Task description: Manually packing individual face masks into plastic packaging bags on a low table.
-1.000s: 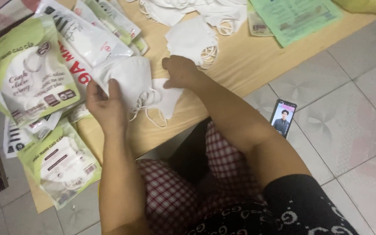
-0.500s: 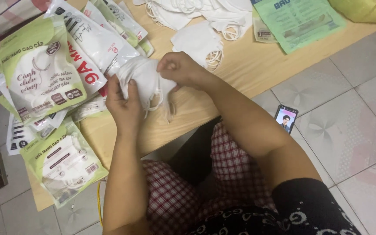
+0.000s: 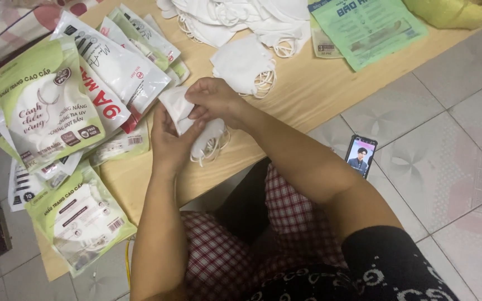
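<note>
A small stack of white face masks [image 3: 181, 109] is pressed between both hands above a low wooden table [image 3: 285, 111]. My left hand [image 3: 168, 142] cups the stack from the left and below. My right hand [image 3: 214, 100] grips it from the right, fingers over the top edge. White ear loops [image 3: 214, 149] dangle under the stack. Another small pile of white masks [image 3: 245, 66] lies on the table just beyond my right hand.
Green and white mask pouches [image 3: 46, 111] fan out across the table's left side, one [image 3: 79, 223] overhanging the near edge. A heap of loose masks [image 3: 235, 17] and a green printed sheet [image 3: 366, 28] lie at the back. A phone [image 3: 361, 155] rests on the tiled floor.
The masks, spread flat on the table a second ago, have been gathered and folded into a tight stack held up between both hands.
</note>
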